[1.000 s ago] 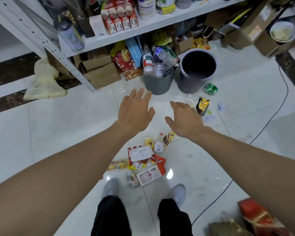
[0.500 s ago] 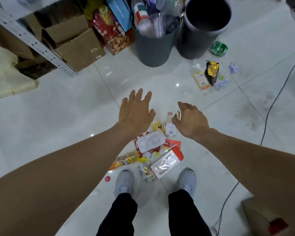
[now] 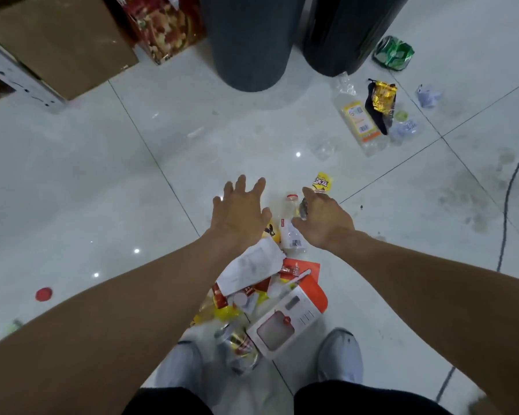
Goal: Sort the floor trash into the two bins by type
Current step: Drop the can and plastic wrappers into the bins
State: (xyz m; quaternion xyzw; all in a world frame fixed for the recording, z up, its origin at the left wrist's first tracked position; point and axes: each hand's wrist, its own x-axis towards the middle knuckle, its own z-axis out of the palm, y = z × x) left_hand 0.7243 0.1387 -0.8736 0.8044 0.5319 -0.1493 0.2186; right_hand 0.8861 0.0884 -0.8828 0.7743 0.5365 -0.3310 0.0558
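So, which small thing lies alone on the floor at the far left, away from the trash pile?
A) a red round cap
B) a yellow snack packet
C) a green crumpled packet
A: a red round cap lies by itself on the floor at the left, apart from the trash pile in front of the person's feet.

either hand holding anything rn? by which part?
Nothing held: left hand and right hand are open, flanking the small clear bottle, no grip on it.
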